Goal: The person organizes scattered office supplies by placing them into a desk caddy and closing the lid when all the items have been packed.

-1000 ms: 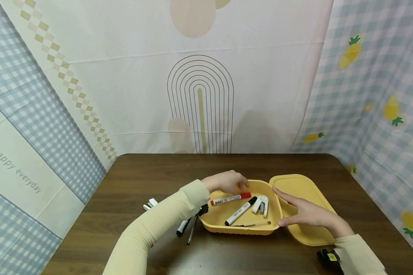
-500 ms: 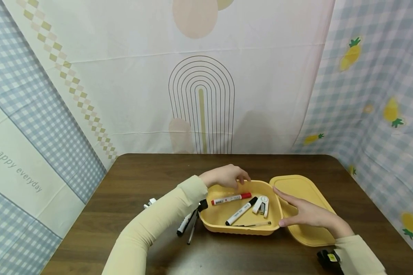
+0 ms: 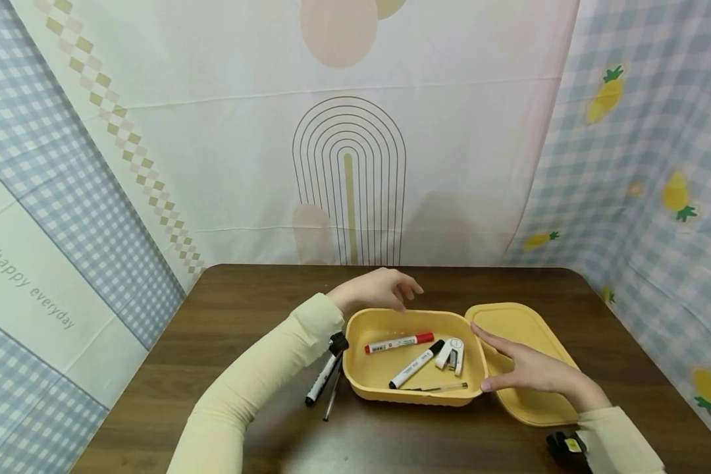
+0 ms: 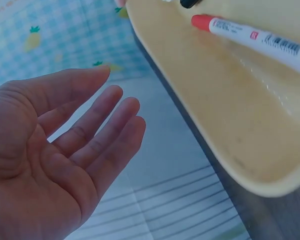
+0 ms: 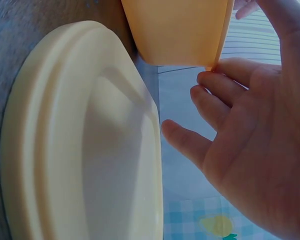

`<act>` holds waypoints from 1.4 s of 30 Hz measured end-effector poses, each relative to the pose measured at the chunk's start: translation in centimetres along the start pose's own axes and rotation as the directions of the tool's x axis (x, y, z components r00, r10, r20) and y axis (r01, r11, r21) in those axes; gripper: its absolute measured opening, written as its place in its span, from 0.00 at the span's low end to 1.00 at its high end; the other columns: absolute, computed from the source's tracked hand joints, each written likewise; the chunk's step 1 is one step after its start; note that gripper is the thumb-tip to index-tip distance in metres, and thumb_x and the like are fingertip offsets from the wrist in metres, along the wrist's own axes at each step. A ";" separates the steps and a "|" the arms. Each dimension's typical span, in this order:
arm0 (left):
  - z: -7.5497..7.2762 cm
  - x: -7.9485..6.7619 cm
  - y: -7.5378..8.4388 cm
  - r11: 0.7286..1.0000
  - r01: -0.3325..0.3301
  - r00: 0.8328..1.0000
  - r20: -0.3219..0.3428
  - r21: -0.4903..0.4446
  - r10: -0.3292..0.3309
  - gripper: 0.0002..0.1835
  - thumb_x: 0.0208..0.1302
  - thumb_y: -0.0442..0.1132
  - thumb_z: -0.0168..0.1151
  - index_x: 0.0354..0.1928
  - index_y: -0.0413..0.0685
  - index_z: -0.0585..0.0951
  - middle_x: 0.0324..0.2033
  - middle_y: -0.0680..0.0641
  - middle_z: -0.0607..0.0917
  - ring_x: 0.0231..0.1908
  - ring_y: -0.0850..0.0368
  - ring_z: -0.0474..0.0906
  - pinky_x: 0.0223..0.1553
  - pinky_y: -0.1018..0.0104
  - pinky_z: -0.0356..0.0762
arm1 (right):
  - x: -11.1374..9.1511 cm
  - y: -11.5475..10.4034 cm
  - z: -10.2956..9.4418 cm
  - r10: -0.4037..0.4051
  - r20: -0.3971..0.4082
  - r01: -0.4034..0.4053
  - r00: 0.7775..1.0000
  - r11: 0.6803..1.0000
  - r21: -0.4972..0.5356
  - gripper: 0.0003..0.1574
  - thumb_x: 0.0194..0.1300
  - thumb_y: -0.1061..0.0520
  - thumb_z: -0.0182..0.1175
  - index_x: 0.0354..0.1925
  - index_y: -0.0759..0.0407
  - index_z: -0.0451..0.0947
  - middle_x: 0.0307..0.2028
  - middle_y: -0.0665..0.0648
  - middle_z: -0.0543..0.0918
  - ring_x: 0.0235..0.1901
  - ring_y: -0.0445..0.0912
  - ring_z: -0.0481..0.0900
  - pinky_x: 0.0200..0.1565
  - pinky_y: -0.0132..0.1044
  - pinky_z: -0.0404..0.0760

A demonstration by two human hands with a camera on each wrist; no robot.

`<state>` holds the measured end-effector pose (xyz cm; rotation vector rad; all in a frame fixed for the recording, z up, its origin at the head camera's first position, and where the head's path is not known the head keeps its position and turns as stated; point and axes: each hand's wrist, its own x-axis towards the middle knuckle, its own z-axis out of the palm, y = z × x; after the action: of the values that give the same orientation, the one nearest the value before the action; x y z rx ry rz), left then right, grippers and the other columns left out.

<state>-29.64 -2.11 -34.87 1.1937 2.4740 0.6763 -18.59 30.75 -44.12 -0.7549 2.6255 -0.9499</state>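
Note:
A yellow plastic box [image 3: 379,388] stands on the table. In it lie a red-capped marker [image 3: 399,342], a black-capped marker [image 3: 416,365], a small white stapler [image 3: 450,355] and a thin clear pen [image 3: 444,387]. My left hand [image 3: 382,288] hovers over the box's far rim, and the left wrist view shows its palm [image 4: 65,155] holding nothing, fingers loosely bent. My right hand [image 3: 530,367] touches the box's right end with fingers and thumb spread, as the right wrist view of the hand [image 5: 255,120] also shows.
A yellow lid [image 3: 518,322] lies right of the box, partly under my right hand. Left of the box are a black-and-white marker [image 3: 320,385] and a dark pen [image 3: 332,398], partly hidden by my left sleeve [image 3: 255,382]. A patterned cloth hangs behind the table.
My left hand has risen out of the box and moved back and slightly left, past the far rim. The right hand stays at the box's right end, and the box contents have not moved.

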 end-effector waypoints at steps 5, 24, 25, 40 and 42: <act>-0.9 -1.4 -0.6 0.999 0.022 0.999 -0.046 -0.026 -0.023 0.24 0.64 0.30 0.66 0.63 0.47 0.80 0.53 0.46 0.84 0.52 0.54 0.80 0.51 0.67 0.76 | -0.1 0.1 0.0 0.000 0.004 0.000 1.000 1.000 0.002 0.63 0.62 0.44 0.71 0.81 0.53 0.45 0.77 0.66 0.52 0.72 0.67 0.55 0.63 0.62 0.66; -3.8 -7.6 -4.5 0.981 0.143 0.973 -0.161 -0.133 -0.164 0.27 0.62 0.33 0.67 0.65 0.46 0.79 0.54 0.45 0.84 0.55 0.46 0.81 0.48 0.62 0.81 | -0.1 0.0 0.0 0.001 0.014 -0.002 1.000 1.000 0.024 0.63 0.62 0.43 0.71 0.81 0.52 0.44 0.78 0.66 0.50 0.73 0.68 0.54 0.63 0.61 0.66; -3.9 -7.9 -4.6 0.980 0.149 0.971 -0.167 -0.135 -0.171 0.26 0.63 0.33 0.68 0.65 0.46 0.79 0.53 0.45 0.84 0.55 0.46 0.81 0.48 0.62 0.81 | -0.1 0.0 0.0 0.001 0.013 -0.001 1.000 1.000 0.022 0.63 0.62 0.43 0.71 0.81 0.52 0.44 0.77 0.66 0.50 0.73 0.68 0.54 0.63 0.62 0.65; -1.7 -11.1 -7.2 0.967 0.208 0.954 -0.188 -0.146 -0.233 0.24 0.61 0.35 0.70 0.60 0.44 0.81 0.48 0.46 0.86 0.48 0.52 0.83 0.47 0.60 0.80 | 0.0 0.1 -0.1 0.004 0.013 -0.004 1.000 1.000 0.022 0.63 0.62 0.43 0.71 0.81 0.55 0.44 0.77 0.67 0.51 0.73 0.68 0.54 0.63 0.66 0.63; -1.1 -11.4 -7.5 0.965 0.212 0.954 -0.182 -0.158 -0.239 0.24 0.61 0.35 0.70 0.60 0.43 0.81 0.47 0.45 0.86 0.49 0.50 0.83 0.48 0.59 0.80 | 0.0 0.0 -0.1 0.002 0.014 -0.003 1.000 1.000 0.030 0.64 0.62 0.43 0.71 0.81 0.55 0.44 0.77 0.67 0.50 0.73 0.68 0.53 0.63 0.67 0.62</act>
<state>-28.14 -15.50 -37.21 0.8113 2.6228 0.9217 -18.65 30.82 -44.07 -0.7483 2.5937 -0.9783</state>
